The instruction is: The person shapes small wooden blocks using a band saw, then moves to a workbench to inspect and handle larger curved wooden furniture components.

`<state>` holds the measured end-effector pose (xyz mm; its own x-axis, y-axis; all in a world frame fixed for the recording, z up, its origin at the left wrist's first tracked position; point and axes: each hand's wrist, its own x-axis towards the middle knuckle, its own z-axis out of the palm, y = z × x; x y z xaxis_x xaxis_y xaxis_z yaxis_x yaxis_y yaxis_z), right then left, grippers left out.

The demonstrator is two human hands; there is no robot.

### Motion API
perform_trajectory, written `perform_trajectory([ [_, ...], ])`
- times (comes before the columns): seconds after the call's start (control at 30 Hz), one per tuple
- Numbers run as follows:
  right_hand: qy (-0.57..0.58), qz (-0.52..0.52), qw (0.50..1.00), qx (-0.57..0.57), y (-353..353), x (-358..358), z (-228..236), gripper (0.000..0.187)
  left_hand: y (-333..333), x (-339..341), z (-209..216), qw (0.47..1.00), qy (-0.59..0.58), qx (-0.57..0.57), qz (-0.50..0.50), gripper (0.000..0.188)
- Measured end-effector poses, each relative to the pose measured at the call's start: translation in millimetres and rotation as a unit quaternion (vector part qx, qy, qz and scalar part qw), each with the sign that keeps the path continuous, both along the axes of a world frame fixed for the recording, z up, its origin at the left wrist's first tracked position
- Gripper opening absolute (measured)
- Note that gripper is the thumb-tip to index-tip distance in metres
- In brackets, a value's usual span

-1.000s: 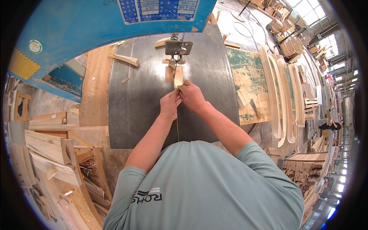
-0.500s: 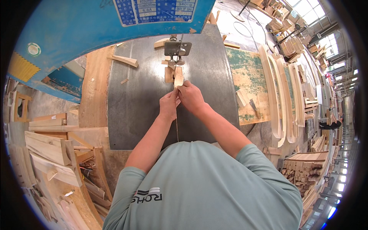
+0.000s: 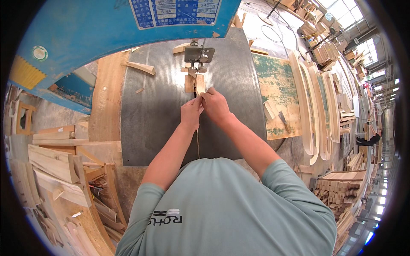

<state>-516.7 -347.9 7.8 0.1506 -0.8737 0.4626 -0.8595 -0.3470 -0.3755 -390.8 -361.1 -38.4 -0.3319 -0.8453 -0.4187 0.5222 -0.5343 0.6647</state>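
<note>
My left hand (image 3: 190, 113) and my right hand (image 3: 215, 106) come together over the dark metal table (image 3: 158, 123) of a band saw. Both are closed on the near end of a small pale wood piece (image 3: 200, 86), fingertips almost touching. Its far end lies by the saw blade, just below the metal blade guide (image 3: 199, 54). A wooden insert (image 3: 188, 83) is set in the table beside it. My fingers cover the near end of the piece, and the exact contact with the blade is too small to make out.
The blue saw housing (image 3: 106, 34) fills the upper left. Wood offcuts (image 3: 141, 68) lie on the table's left side. To the right, a worn green board (image 3: 277, 94) carries a chisel-like tool (image 3: 284, 122), with long curved wood parts (image 3: 301, 102) beyond. Lumber (image 3: 51, 162) is stacked at lower left.
Both hands and the wood piece shift only slightly at the blade, with the grip unchanged. At the far right, a distant person in dark clothing shows more fully.
</note>
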Motion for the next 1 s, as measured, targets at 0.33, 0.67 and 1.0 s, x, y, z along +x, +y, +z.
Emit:
perform_trajectory([
  [0.33,-0.003,-0.033,0.998,0.051,-25.2,-4.2,-9.0,0.008,-29.1,-3.9,-5.2,0.998,-0.049,0.028,-0.042,0.036],
  [0.67,0.009,-0.018,0.997,0.068,-21.4,-3.8,-6.8,0.009,-19.2,-4.6,2.6,0.999,-0.039,0.029,0.003,0.034],
  [1.0,0.007,0.019,0.999,0.05,-5.4,-1.0,-5.2,0.009,-2.8,0.9,-1.4,0.999,-0.03,0.015,0.023,0.031],
])
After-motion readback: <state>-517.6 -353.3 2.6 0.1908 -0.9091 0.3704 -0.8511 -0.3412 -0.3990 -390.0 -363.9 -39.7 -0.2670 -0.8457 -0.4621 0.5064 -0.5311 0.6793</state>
